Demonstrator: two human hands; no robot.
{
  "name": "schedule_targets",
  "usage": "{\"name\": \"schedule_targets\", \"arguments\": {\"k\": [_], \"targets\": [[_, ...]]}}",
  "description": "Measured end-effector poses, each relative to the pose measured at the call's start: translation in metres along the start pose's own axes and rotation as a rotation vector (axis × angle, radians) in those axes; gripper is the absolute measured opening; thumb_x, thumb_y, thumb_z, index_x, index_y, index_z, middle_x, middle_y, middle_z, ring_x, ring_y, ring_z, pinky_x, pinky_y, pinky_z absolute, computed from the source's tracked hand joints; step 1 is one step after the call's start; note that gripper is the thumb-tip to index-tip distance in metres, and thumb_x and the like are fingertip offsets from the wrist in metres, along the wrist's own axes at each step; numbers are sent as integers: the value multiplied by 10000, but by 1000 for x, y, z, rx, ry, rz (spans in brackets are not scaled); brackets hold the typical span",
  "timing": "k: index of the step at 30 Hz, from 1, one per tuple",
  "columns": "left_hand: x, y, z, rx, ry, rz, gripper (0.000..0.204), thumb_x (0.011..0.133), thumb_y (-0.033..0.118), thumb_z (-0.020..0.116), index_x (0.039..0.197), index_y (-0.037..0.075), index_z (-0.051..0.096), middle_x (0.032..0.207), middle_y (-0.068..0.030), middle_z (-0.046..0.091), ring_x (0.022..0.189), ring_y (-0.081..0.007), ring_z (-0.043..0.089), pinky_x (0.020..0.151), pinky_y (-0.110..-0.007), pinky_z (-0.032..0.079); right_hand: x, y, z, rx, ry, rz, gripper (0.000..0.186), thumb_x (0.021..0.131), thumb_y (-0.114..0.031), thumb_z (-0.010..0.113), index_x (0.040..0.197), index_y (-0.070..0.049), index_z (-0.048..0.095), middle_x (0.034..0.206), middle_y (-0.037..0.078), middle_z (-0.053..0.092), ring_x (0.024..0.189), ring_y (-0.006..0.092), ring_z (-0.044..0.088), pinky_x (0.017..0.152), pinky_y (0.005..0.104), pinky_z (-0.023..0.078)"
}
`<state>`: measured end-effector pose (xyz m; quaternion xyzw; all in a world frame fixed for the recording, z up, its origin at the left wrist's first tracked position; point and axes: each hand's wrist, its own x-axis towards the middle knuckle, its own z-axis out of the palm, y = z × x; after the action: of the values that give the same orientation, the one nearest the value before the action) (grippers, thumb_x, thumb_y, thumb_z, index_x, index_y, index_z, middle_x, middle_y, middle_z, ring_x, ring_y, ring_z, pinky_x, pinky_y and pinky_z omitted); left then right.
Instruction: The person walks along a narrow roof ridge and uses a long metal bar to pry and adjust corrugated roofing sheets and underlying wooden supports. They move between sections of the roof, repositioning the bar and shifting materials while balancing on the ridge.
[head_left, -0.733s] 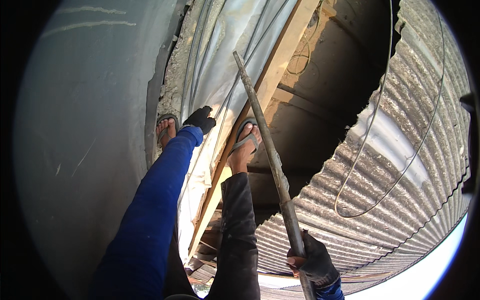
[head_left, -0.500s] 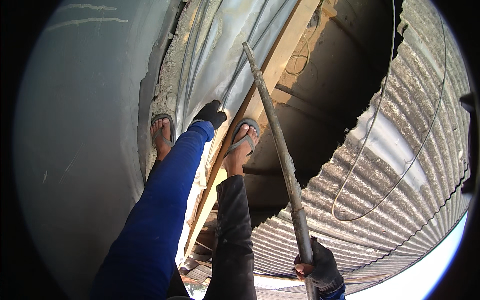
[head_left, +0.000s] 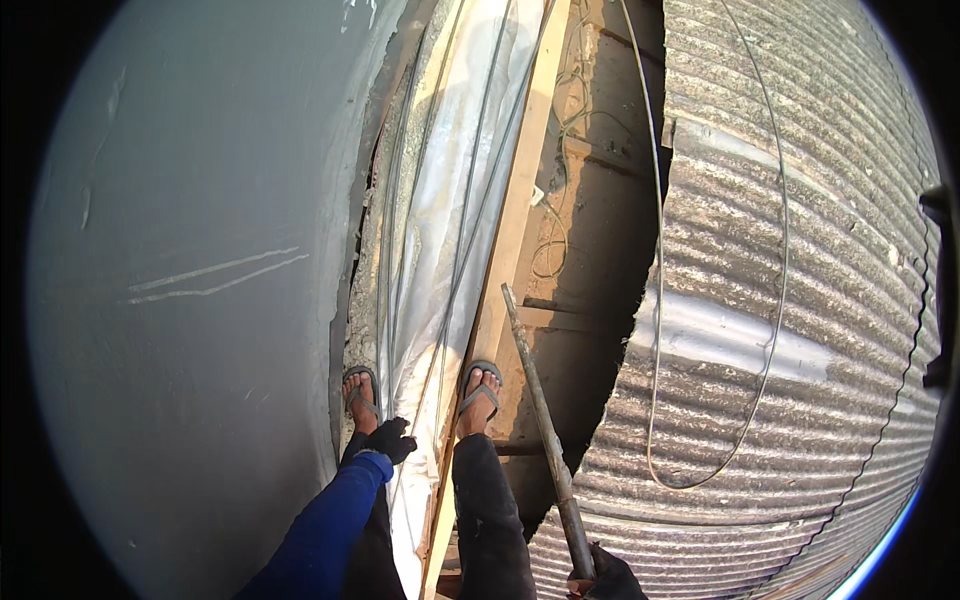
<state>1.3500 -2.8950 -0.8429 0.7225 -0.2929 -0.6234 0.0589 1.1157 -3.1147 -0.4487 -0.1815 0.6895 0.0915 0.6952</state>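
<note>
In a dark fingerless glove, my right hand [head_left: 607,580] is closed round the lower end of a long, dirty metal pipe [head_left: 548,430]. The pipe slants up and to the left, and its narrower tip is beside the wooden beam [head_left: 519,200]. My left hand [head_left: 390,440], also in a dark glove, hovers low between my feet with its fingers somewhat apart. It holds nothing that I can see. Thin cables [head_left: 462,230] run close by it over a crumpled silvery sheet [head_left: 440,220].
My left foot [head_left: 360,402] stands on the rough ledge by a grey wall [head_left: 200,330]; my right foot [head_left: 480,400] is on the beam. Right of the beam lies a dark gap [head_left: 590,370]. Beyond it are corrugated roof sheets [head_left: 740,420] with a jagged edge and a looped wire [head_left: 655,400].
The view has shifted, showing more roof on the right. My left hand has drawn back toward me from ahead of my feet. The pipe stays in my right hand, lower in view.
</note>
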Motion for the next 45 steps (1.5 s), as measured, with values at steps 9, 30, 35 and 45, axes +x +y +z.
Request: {"name": "schedule_targets", "arguments": {"k": [9,30,35,45], "targets": [[-219,173,-144,-10,358,249,441,794,266,729,1131,12,601,972,-186,642,856,-361,642,735,-441,505,-84,28,-48,-185,-11,-347,360,881,9,548,1241,6,534,729,73,624,660,162,602,594,318,514],[-651,279,-260,485,1747,-240,497,900,263,636,1304,1,514,1318,-225,516,1235,-395,477,1022,-474,379,-111,-46,-110,-766,-57,-478,272,795,-295,578,791,-35,657,691,108,676,676,237,666,648,367,504],[-643,264,-260,370,1759,-181,483,901,265,637,1294,10,519,1326,-217,517,1238,-394,479,1030,-472,374,-149,-71,-105,-917,-186,-770,281,834,-279,559,761,-33,672,686,118,674,672,250,669,679,378,508],[-642,267,-262,494,1728,-150,465,905,293,635,1264,14,538,1283,-195,555,1201,-380,508,995,-461,403,-175,-58,-104,-376,-185,-331,221,829,-192,616,807,23,658,636,90,622,541,193,610,545,323,499]]}}
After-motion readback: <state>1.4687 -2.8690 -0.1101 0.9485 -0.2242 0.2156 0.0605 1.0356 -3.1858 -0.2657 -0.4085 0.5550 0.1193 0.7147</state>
